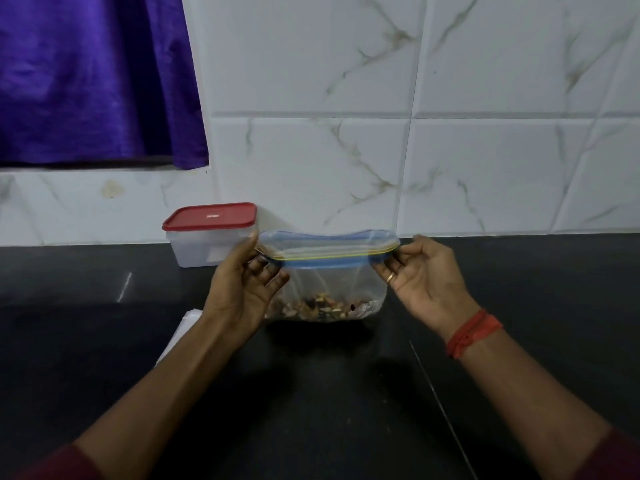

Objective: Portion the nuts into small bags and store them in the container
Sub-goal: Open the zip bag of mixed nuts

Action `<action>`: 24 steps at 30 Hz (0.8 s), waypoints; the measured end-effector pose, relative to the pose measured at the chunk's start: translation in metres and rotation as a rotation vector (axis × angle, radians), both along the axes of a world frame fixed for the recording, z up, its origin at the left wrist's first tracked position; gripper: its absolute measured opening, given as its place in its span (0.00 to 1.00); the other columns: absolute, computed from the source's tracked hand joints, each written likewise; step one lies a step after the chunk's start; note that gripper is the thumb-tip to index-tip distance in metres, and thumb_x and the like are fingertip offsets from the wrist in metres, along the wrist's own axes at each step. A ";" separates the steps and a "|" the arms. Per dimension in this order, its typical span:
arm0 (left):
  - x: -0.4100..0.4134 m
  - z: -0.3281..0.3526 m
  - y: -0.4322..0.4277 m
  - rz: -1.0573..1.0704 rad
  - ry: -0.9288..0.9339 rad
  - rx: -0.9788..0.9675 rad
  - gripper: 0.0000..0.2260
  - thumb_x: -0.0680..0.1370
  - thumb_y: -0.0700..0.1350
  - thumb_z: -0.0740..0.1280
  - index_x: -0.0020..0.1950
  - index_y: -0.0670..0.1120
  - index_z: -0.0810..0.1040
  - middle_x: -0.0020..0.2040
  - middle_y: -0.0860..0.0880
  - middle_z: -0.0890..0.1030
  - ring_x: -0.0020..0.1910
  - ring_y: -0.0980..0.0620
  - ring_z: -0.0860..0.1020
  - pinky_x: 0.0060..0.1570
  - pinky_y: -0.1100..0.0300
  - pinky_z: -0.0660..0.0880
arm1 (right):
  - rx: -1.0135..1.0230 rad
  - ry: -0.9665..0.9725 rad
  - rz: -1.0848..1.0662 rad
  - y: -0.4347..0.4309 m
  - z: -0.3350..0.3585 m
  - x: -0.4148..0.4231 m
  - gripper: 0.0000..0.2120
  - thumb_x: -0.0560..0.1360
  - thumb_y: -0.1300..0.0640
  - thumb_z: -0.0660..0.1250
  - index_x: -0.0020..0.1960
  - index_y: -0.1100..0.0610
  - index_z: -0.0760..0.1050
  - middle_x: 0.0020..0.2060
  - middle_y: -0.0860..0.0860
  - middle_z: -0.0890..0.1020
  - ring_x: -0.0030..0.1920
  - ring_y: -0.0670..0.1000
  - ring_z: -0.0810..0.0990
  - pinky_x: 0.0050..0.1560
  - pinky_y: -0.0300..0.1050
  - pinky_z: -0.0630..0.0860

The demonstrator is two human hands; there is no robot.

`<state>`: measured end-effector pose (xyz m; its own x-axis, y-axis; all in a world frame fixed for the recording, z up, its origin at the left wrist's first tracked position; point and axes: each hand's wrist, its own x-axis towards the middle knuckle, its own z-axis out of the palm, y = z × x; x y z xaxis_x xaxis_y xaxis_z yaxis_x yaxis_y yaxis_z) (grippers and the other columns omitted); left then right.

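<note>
Now — zip bag (329, 271) pinched at both ends

The left hand (242, 282) and right hand (426, 275) each pinch one end of the bag's blue seal strip, its mouth slightly agape. Its bottom holds nuts (311, 308), low over the black counter (104, 341). Behind the left hand — against the tiled wall — stands the red-lidded container (207, 237), closed.

I can read no text from here. The red lid (210, 216) of the container (194, 249), just behind where my left hand (242, 289) pinches the bag (332, 282), carries a small pale mark at its middle, too small to make out. A whitish patch on the container's front wall, beside that same grip, is too blurred to read.
</note>
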<state>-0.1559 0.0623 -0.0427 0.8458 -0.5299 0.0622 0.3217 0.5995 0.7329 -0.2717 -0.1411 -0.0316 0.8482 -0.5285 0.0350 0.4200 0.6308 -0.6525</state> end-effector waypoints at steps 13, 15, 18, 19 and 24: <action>-0.005 0.009 0.013 0.490 -0.779 0.678 0.10 0.74 0.36 0.73 0.44 0.49 0.75 0.47 0.45 0.82 0.35 0.43 0.83 0.27 0.52 0.79 | -1.675 0.439 -0.646 -0.011 -0.003 -0.013 0.10 0.72 0.58 0.73 0.46 0.45 0.74 0.49 0.44 0.76 0.44 0.44 0.80 0.45 0.54 0.81; -0.005 0.015 0.016 0.540 -0.949 0.825 0.11 0.72 0.38 0.74 0.41 0.52 0.77 0.44 0.51 0.83 0.34 0.50 0.82 0.37 0.48 0.81 | -1.772 0.409 -0.648 -0.009 0.000 -0.016 0.12 0.72 0.60 0.72 0.41 0.43 0.78 0.49 0.41 0.77 0.49 0.43 0.79 0.47 0.53 0.81; -0.005 0.026 0.022 0.489 -1.191 1.121 0.11 0.75 0.42 0.73 0.40 0.60 0.82 0.51 0.59 0.82 0.42 0.57 0.81 0.45 0.50 0.80 | -1.897 0.549 -0.554 -0.006 0.006 -0.022 0.11 0.74 0.55 0.70 0.45 0.36 0.81 0.51 0.40 0.78 0.52 0.44 0.79 0.50 0.51 0.79; -0.006 0.029 0.024 0.443 -1.237 1.213 0.12 0.76 0.43 0.72 0.46 0.63 0.83 0.56 0.59 0.80 0.47 0.56 0.81 0.46 0.49 0.80 | -1.933 0.604 -0.512 -0.006 0.008 -0.024 0.10 0.75 0.51 0.70 0.51 0.35 0.80 0.53 0.40 0.78 0.53 0.45 0.79 0.51 0.51 0.79; -0.012 0.031 0.027 0.314 -1.316 1.416 0.22 0.76 0.48 0.71 0.66 0.67 0.73 0.64 0.58 0.75 0.55 0.53 0.79 0.51 0.47 0.79 | -1.952 0.698 -0.412 -0.008 0.013 -0.027 0.24 0.71 0.44 0.74 0.64 0.31 0.73 0.56 0.38 0.72 0.45 0.38 0.78 0.51 0.49 0.77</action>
<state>-0.1675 0.0888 -0.0112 0.6941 -0.6210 0.3642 -0.7191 -0.6208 0.3121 -0.2989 -0.1489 -0.0183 0.8346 -0.3243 0.4453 -0.2231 -0.9381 -0.2650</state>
